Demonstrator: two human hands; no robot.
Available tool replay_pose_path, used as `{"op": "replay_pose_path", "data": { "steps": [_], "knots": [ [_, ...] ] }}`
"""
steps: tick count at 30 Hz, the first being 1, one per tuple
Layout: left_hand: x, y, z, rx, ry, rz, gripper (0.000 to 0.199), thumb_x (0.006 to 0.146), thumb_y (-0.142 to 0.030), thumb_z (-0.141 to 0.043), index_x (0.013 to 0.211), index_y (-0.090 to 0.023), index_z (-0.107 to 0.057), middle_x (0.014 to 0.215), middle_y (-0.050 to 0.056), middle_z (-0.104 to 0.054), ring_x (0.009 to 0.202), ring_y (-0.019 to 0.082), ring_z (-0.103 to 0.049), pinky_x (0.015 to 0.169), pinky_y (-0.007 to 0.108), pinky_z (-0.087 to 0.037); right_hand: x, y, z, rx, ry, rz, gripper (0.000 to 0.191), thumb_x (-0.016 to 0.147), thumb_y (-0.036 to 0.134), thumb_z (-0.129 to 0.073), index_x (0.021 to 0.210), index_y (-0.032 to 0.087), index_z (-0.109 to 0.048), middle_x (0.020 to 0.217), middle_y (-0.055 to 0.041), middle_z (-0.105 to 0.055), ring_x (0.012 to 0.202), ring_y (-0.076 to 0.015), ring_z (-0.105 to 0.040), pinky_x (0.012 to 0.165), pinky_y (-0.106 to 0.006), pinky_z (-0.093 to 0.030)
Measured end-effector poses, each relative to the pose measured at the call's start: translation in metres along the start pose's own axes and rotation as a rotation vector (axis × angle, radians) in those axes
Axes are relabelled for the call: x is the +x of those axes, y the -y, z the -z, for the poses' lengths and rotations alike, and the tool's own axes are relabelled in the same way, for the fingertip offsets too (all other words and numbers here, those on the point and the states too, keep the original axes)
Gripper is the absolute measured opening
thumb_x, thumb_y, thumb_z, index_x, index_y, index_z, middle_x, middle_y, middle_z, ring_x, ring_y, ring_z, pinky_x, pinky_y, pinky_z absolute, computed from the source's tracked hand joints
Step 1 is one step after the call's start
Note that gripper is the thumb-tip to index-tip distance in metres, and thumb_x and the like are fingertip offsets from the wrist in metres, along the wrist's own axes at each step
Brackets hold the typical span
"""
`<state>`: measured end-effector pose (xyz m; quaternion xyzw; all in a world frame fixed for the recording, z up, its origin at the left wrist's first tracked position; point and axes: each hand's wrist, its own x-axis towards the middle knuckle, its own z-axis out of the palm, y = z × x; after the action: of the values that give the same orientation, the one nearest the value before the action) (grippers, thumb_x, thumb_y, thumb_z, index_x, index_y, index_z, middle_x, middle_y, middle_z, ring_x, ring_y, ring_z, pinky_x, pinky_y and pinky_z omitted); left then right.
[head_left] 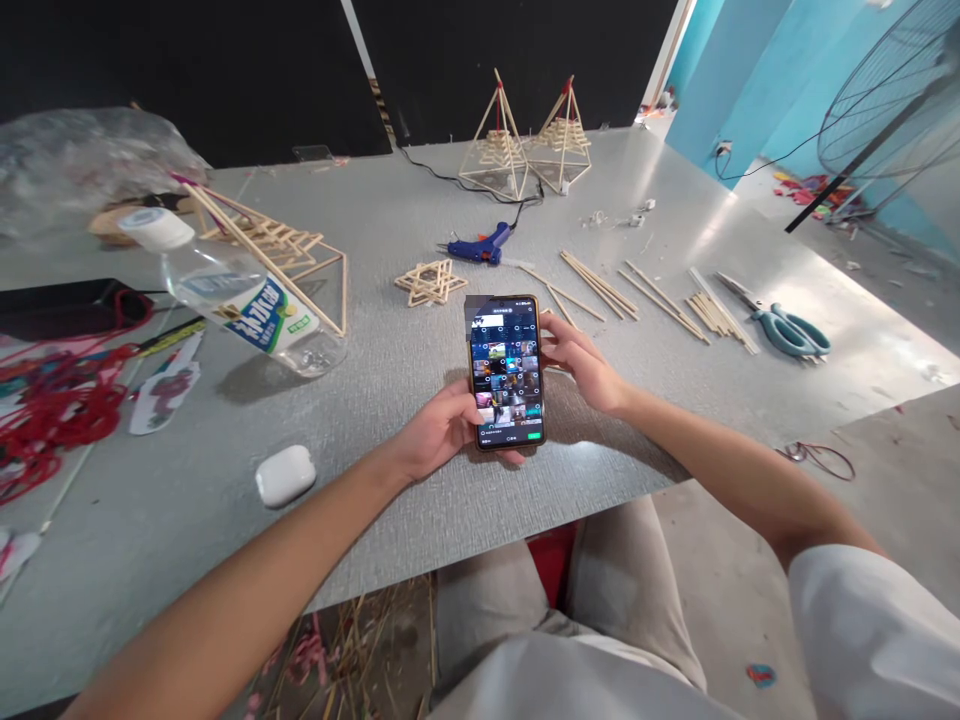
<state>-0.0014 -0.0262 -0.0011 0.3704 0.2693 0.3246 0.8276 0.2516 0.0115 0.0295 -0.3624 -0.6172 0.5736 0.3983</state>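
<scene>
A smartphone (507,375) is held upright over the near edge of the table, its lit screen showing a grid of small pictures. My left hand (444,432) grips its lower left side, the thumb lying at the screen's edge and fingers behind it. Along the upper right side, my right hand (581,362) has its fingers closed against the phone's edge. Just beyond the phone lie a star-shaped frame of wooden sticks (430,284) and a blue glue gun (480,245) with a cord.
Wooden sticks (598,284) and teal-handled scissors (787,325) lie to the right. Two stick pyramids (495,150) stand at the back. On the left are a tilted plastic bottle (247,300), a white earbud case (286,476) and red yarn (67,400). A fan (885,100) stands beyond the table.
</scene>
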Motion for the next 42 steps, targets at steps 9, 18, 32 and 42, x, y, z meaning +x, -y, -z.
{"op": "replay_pose_path", "data": {
  "steps": [9,18,32,42],
  "knots": [
    [-0.0014,-0.0025,-0.0050,-0.012,-0.046,0.015,0.061,0.079,-0.013,-0.069,0.139,-0.017,-0.076,0.134,0.016,-0.086,0.112,0.043,-0.085,0.078,0.064,-0.078,0.0003,0.0005,0.0016,-0.001,0.008,-0.002,0.043,0.095,0.042,-0.062,0.136,0.028,-0.067,0.109,-0.0043,-0.074,0.100,-0.0293,-0.067,0.099,-0.051,-0.057],
    [0.0029,-0.0009,-0.0029,-0.027,-0.036,0.022,0.046,0.103,-0.030,-0.069,0.146,-0.014,-0.072,0.146,0.023,-0.082,0.119,0.047,-0.085,0.079,0.065,-0.079,0.0004,-0.0013,0.0011,0.007,0.003,0.003,0.041,0.095,0.043,-0.062,0.132,0.028,-0.068,0.105,-0.0038,-0.075,0.098,-0.0287,-0.068,0.094,-0.050,-0.059],
    [0.0049,-0.0036,-0.0029,-0.062,0.026,-0.025,0.056,0.116,-0.056,-0.060,0.157,-0.018,-0.067,0.162,0.023,-0.074,0.129,0.048,-0.082,0.077,0.068,-0.079,-0.0001,-0.0005,-0.0025,0.009,-0.003,0.008,0.042,0.096,0.044,-0.060,0.134,0.027,-0.067,0.098,-0.0020,-0.076,0.089,-0.0280,-0.071,0.089,-0.049,-0.059],
    [0.0045,-0.0025,-0.0010,-0.067,0.050,-0.027,0.056,0.117,-0.054,-0.057,0.157,-0.017,-0.068,0.159,0.023,-0.076,0.127,0.047,-0.084,0.079,0.066,-0.079,0.0012,-0.0026,0.0008,0.005,0.004,0.025,0.045,0.095,0.042,-0.061,0.137,0.026,-0.067,0.110,-0.0034,-0.076,0.094,-0.0269,-0.070,0.096,-0.048,-0.059]
  ]
}}
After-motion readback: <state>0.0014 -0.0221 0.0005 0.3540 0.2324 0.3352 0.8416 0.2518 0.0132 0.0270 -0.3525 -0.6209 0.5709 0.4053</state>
